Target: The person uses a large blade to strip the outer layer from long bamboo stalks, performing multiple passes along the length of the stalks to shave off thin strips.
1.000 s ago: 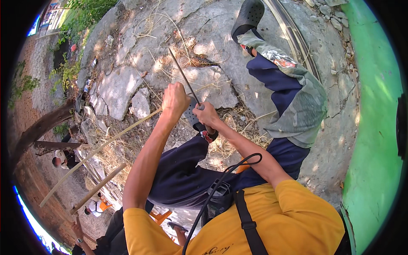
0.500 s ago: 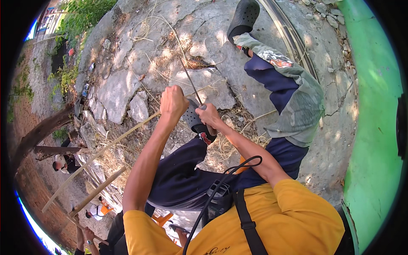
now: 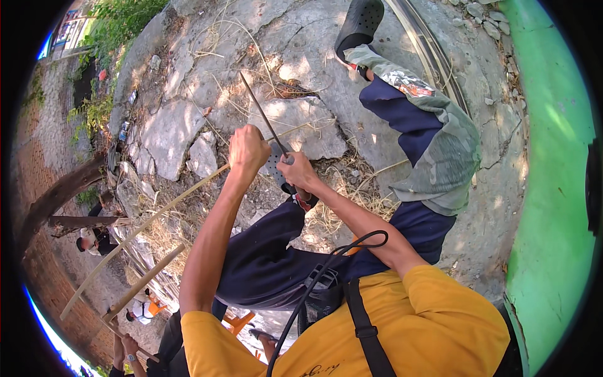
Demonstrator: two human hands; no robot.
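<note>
My left hand (image 3: 247,149) is closed around a long pale bamboo strip (image 3: 144,226) that runs down to the lower left. Just to its right, my right hand (image 3: 296,169) grips a dark knife (image 3: 260,115) whose narrow blade points up and away over the ground. The two hands sit close together above my knee in dark trousers (image 3: 264,257). Where blade meets strip is hidden behind my left hand.
Cracked grey stone slabs (image 3: 295,125) and dry shavings (image 3: 352,188) cover the ground. My right leg stretches out to a black shoe (image 3: 361,22). A green wall (image 3: 553,157) rises at the right. More bamboo poles (image 3: 141,283) and other people (image 3: 94,235) are at the lower left.
Both hands and the knife have stayed together, shifting only slightly; the strip still runs through my left hand.
</note>
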